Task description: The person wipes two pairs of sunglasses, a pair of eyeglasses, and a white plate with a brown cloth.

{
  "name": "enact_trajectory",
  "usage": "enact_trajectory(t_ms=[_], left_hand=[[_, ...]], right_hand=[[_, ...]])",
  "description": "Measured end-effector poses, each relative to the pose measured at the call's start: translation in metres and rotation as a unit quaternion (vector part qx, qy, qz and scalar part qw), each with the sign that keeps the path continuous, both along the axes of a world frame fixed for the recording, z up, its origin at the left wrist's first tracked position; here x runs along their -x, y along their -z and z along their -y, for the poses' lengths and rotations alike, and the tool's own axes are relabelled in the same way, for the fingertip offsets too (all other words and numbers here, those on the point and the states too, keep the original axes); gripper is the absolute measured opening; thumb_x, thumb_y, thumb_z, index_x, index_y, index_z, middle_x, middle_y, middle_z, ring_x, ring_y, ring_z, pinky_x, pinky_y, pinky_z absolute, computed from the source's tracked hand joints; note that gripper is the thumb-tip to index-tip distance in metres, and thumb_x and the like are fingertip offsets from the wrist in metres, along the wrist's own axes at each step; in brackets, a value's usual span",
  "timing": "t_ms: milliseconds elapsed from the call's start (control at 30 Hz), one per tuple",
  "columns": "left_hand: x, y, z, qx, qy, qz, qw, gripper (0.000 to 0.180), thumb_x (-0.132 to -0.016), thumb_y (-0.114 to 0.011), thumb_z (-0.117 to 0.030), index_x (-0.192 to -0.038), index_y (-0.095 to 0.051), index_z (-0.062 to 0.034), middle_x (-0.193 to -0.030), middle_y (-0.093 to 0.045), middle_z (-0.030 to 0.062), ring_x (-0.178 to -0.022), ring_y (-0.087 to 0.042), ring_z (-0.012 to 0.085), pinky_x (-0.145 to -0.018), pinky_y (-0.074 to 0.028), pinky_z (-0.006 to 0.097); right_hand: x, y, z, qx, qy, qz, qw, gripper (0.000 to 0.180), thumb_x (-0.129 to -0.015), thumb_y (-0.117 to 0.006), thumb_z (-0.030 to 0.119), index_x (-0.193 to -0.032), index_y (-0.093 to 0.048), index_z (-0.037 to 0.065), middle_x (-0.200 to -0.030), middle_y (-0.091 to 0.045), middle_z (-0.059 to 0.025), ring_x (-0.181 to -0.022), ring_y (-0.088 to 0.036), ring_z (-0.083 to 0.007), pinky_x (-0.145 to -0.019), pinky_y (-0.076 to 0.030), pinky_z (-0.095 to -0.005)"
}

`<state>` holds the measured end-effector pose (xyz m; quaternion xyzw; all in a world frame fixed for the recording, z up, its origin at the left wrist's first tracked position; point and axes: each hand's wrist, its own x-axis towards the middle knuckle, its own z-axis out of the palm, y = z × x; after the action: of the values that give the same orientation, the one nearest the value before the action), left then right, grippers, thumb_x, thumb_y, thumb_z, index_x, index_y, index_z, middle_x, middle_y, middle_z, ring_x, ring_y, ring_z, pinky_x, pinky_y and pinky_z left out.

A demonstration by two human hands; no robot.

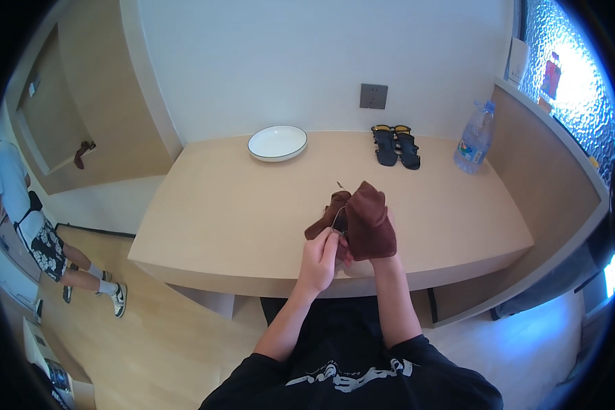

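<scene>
Head view: both hands over near edge of pale wooden desk (239, 205). Left hand (319, 258) w/ grip pinched on a thin dark frame of glasses (339, 220); right hand (362, 254), mostly hidden, grip clenched on soft brown cloth (370, 219) wrapped round them. White shallow bowl w/ dark rim (277, 143) at back, looks empty. Clear plastic water bottle w/ blue label (475, 139) far right. Dark sunglasses pairs (397, 147) between bowl & bottle. Grey square wall socket (374, 96) above.

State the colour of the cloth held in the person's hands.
The cloth is a plain reddish brown, seen best in the head view, draped over the right hand.
</scene>
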<state>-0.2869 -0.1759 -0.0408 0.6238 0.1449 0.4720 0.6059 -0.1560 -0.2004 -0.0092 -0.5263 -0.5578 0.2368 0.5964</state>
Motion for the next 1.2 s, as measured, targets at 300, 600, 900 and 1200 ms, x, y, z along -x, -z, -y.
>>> enact_trajectory(t_ms=[300, 600, 900, 1200], left_hand=[[-0.006, 0.007, -0.005, -0.091, -0.11, 0.045, 0.989, 0.025, -0.095, -0.036, -0.012, -0.084, -0.052, 0.0037, -0.07, -0.058, 0.0066, -0.061, -0.055, 0.0107, -0.058, -0.044, 0.023], [-0.003, 0.007, -0.005, -0.026, -0.045, 0.029, 0.998, 0.026, -0.096, -0.036, -0.014, -0.088, -0.054, 0.0037, -0.071, -0.057, 0.0044, -0.066, -0.054, 0.0082, -0.061, -0.044, 0.023], [0.002, 0.008, -0.008, 0.066, 0.085, 0.063, 0.992, 0.029, -0.097, -0.033, -0.019, -0.085, -0.05, 0.0018, -0.074, -0.057, 0.0078, -0.062, -0.058, 0.0137, -0.06, -0.047, 0.025], [-0.003, 0.009, -0.009, 0.104, 0.112, 0.104, 0.983, 0.03, -0.098, -0.033, -0.02, -0.086, -0.051, 0.0023, -0.08, -0.059, 0.0088, -0.065, -0.057, 0.0136, -0.063, -0.047, 0.026]], right_hand=[[0.015, 0.009, 0.011, -0.024, 0.013, -0.03, 0.999, 0.021, -0.076, -0.067, 0.01, -0.092, -0.061, -0.002, -0.085, -0.062, -0.0037, -0.073, -0.057, -0.0089, -0.064, -0.047, -0.0232], [0.016, 0.026, 0.004, -0.082, 0.09, 0.102, 0.987, 0.024, -0.073, -0.071, 0.013, -0.092, -0.062, 0.0, -0.081, -0.063, -0.0043, -0.071, -0.057, -0.0094, -0.064, -0.047, -0.0238], [-0.009, 0.031, -0.013, -0.075, -0.013, -0.267, 0.961, 0.016, -0.085, -0.056, 0.008, -0.098, -0.061, 0.0, -0.08, -0.062, -0.0033, -0.072, -0.057, -0.0085, -0.059, -0.048, -0.0232], [0.006, 0.022, 0.005, -0.114, 0.013, -0.034, 0.993, 0.011, -0.079, -0.062, 0.006, -0.088, -0.055, 0.007, -0.085, -0.057, -0.0023, -0.072, -0.056, -0.0127, -0.059, -0.046, -0.0254]])
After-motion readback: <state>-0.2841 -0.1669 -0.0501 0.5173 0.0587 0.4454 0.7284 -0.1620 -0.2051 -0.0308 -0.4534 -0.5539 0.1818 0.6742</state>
